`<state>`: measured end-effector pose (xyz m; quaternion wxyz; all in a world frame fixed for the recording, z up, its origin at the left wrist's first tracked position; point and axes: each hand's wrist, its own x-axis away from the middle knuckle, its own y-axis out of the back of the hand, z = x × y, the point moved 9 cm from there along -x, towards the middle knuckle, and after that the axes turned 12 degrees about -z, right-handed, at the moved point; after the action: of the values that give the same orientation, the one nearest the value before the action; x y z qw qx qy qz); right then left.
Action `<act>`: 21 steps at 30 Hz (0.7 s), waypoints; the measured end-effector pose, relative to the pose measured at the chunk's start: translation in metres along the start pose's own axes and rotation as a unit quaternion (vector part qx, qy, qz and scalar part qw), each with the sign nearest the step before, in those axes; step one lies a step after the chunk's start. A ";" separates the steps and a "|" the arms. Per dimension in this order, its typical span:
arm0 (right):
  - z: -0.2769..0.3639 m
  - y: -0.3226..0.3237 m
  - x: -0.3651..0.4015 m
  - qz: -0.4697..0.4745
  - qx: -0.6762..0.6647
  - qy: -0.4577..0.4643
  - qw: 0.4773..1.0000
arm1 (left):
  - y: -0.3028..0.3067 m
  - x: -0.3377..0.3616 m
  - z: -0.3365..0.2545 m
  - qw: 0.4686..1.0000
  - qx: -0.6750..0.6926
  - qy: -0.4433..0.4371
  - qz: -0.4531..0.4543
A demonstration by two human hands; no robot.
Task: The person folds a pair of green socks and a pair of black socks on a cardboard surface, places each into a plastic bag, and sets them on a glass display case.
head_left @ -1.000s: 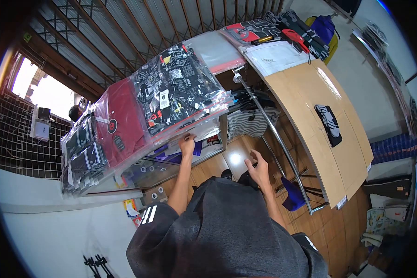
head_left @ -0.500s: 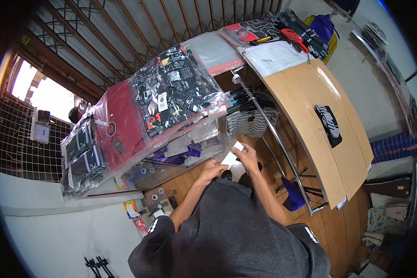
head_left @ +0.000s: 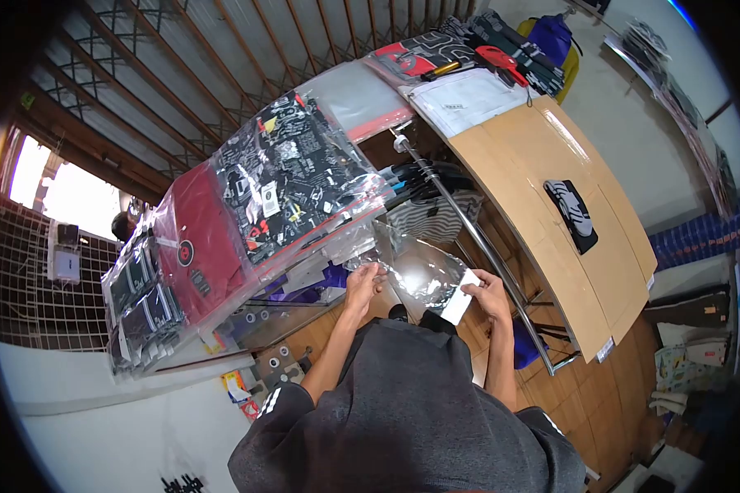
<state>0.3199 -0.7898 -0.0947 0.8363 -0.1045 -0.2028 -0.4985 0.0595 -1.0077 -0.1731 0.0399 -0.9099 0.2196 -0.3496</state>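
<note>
A clear plastic bag (head_left: 419,269) is spread between my two hands, above the floor in front of my body. My left hand (head_left: 364,289) pinches its left edge with closed fingers. On the other side, my right hand (head_left: 492,296) grips a white card (head_left: 459,306) between thumb and fingers, at the bag's right edge. The card is tilted and partly overlaps the plastic in this view. Part of it is hidden under my right thumb.
A bagged black patterned garment (head_left: 292,177) and a bagged dark red garment (head_left: 201,234) lie on the counter at left. A metal rail (head_left: 460,222) runs beside a brown tabletop (head_left: 543,156) bearing a black-and-white folded item (head_left: 573,215). A person's head (head_left: 123,225) shows beyond the counter.
My hands have moved apart, left hand to the left and right hand to the right. The clear bag now shows opened out between them; the white card has shifted right and down with my right hand.
</note>
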 end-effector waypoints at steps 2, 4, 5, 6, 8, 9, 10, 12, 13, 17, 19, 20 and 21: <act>-0.002 0.019 -0.003 -0.034 -0.055 -0.001 0.998 | -0.017 0.003 -0.006 0.998 -0.048 -0.041 0.021; -0.004 0.042 -0.006 -0.077 -0.049 0.006 0.996 | -0.034 0.007 -0.012 0.993 -0.095 -0.064 0.042; -0.004 0.054 -0.007 -0.100 -0.033 0.009 0.994 | -0.042 0.008 -0.013 0.990 -0.117 -0.066 0.051; 0.005 0.062 0.000 -0.129 -0.025 0.000 0.991 | -0.050 0.010 -0.014 0.986 -0.138 -0.068 0.059; 0.004 0.079 -0.002 -0.140 -0.054 0.009 0.989 | -0.071 0.023 -0.026 0.985 -0.131 -0.078 0.074; 0.000 0.089 -0.006 -0.144 -0.056 0.014 0.988 | -0.080 0.028 -0.032 0.985 -0.127 -0.084 0.081; -0.004 0.099 -0.009 -0.154 -0.061 0.015 0.986 | -0.088 0.027 -0.034 0.986 -0.123 -0.074 0.087; -0.009 0.117 -0.013 -0.173 -0.068 0.017 0.982 | -0.102 0.024 -0.042 0.985 -0.121 -0.077 0.092; -0.010 0.123 -0.014 -0.169 -0.080 0.017 0.982 | -0.109 0.023 -0.046 0.985 -0.120 -0.079 0.095; 0.010 0.132 -0.014 -0.141 -0.208 0.028 0.967 | -0.141 0.018 -0.069 0.957 -0.189 -0.191 0.108; 0.020 0.138 -0.019 -0.162 -0.268 0.028 0.949 | -0.156 0.018 -0.080 0.948 -0.203 -0.221 0.110; 0.024 0.145 -0.022 -0.174 -0.226 0.031 0.958 | -0.161 0.017 -0.086 0.940 -0.228 -0.228 0.109; 0.027 0.153 -0.026 -0.188 -0.184 0.033 0.964 | -0.171 0.019 -0.093 0.932 -0.252 -0.235 0.110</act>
<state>0.4367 -0.6851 -0.0780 0.7000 -0.2002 -0.0959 -0.6787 0.0750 -0.8544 -0.0525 -0.1023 -0.9163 0.3836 -0.0524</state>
